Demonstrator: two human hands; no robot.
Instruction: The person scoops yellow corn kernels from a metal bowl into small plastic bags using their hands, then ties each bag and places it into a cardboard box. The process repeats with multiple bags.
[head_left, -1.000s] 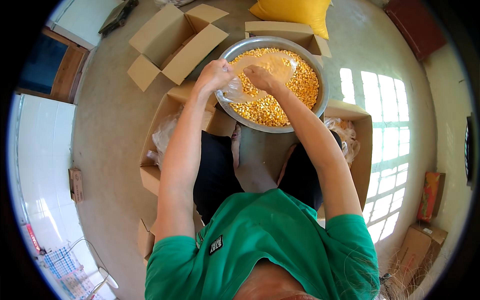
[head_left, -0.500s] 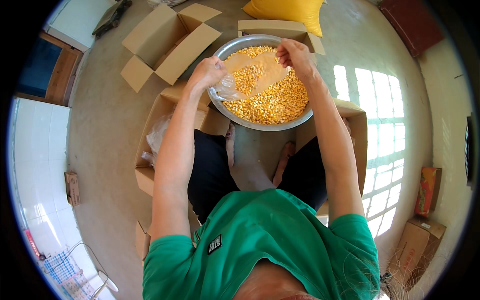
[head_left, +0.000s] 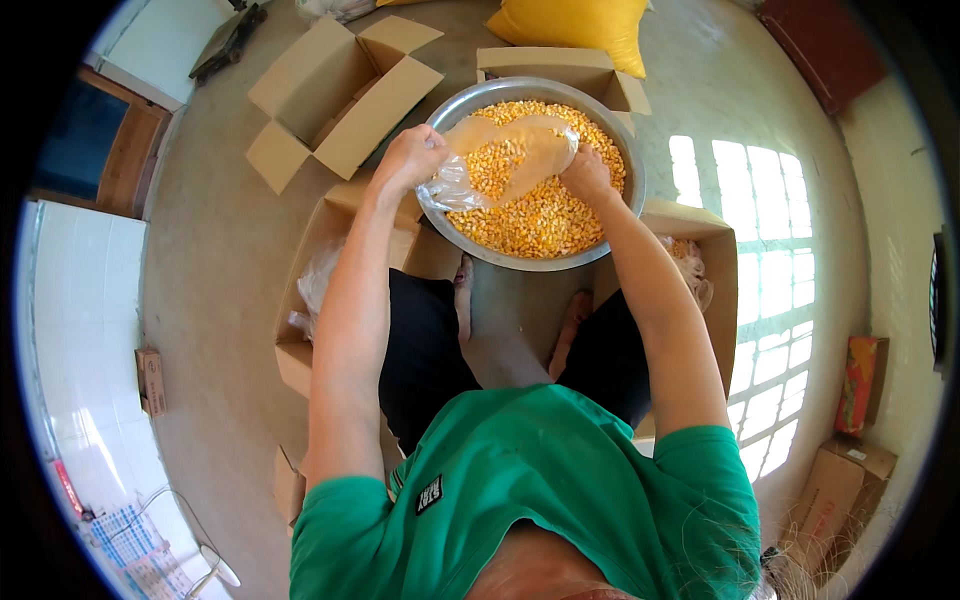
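Note:
A wide metal basin (head_left: 541, 264) full of yellow corn kernels (head_left: 545, 225) stands in front of my feet. Over the kernels lies a thin plastic bag (head_left: 541, 165), clear with a hazy tan look, and corn shows through it. My left hand (head_left: 412, 160) is closed on the bag's left edge, above the basin's left rim. At the bag's right end, my right hand (head_left: 588, 176) is low over the kernels with its fingers curled downward. What those fingers hold, if anything, is hidden.
Open cardboard boxes stand around the basin: an upper-left box (head_left: 345, 105), one behind it (head_left: 545, 64), a left box (head_left: 298, 355) with plastic bags, and a right box (head_left: 722, 265) holding bagged corn. A full yellow sack (head_left: 575, 25) lies at the far side.
My right hand has come down and nearer to me, from above the bag's far right edge to the kernels beside it. My left hand keeps its hold, nearly unmoved.

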